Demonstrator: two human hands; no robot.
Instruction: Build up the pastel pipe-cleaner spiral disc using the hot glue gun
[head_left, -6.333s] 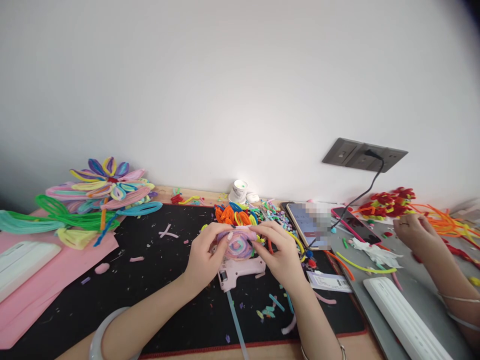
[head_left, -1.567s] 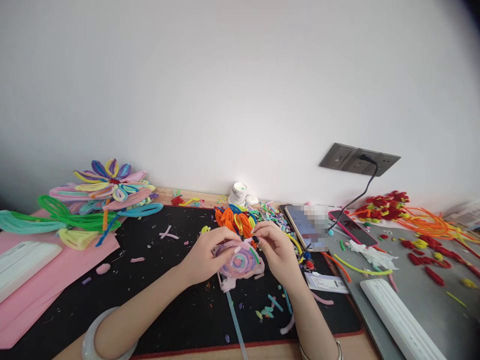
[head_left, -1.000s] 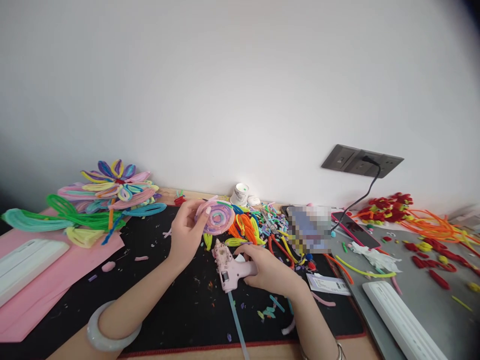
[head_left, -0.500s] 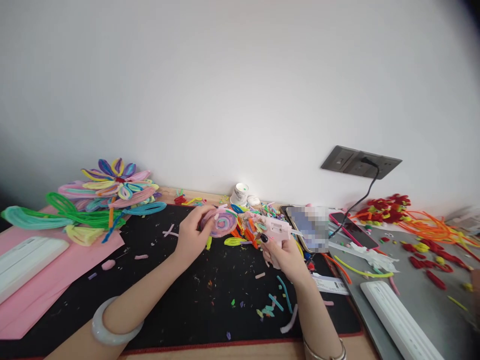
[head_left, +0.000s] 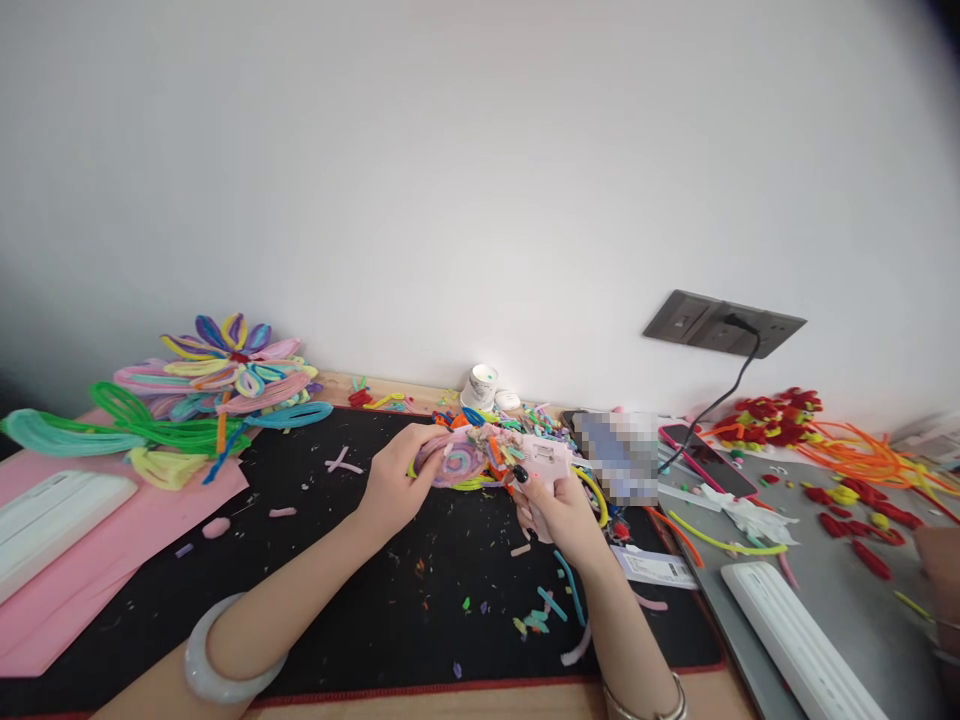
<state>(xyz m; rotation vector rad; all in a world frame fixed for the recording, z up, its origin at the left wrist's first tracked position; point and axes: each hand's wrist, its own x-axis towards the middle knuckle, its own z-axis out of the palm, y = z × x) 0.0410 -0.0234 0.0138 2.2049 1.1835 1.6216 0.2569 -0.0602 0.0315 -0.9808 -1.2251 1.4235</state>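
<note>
A pink and purple spiral disc (head_left: 459, 462) is pinched in my left hand (head_left: 401, 478), above the black mat (head_left: 360, 610). My right hand (head_left: 559, 510) wraps round the handle of a pale pink glue gun (head_left: 546, 458). The front of the gun, crusted with colourful bits, is at the right edge of the disc; whether they touch cannot be made out. Behind them lie a pile of coloured scraps and a small white cup (head_left: 481, 388).
A fuzzy flower (head_left: 238, 365) lies at the left by pink sheets (head_left: 97, 590) and a white bar (head_left: 60, 525). Right are a phone (head_left: 709, 462), another white bar (head_left: 799, 640), red fuzzy pieces (head_left: 862, 510) and a socket with a cable (head_left: 724, 325). Another person's hand (head_left: 937, 570) shows at the right edge.
My left hand and the disc have moved a little right and down, closer to the glue gun. The gun has shifted slightly left. More of the other person's hand shows at the right edge.
</note>
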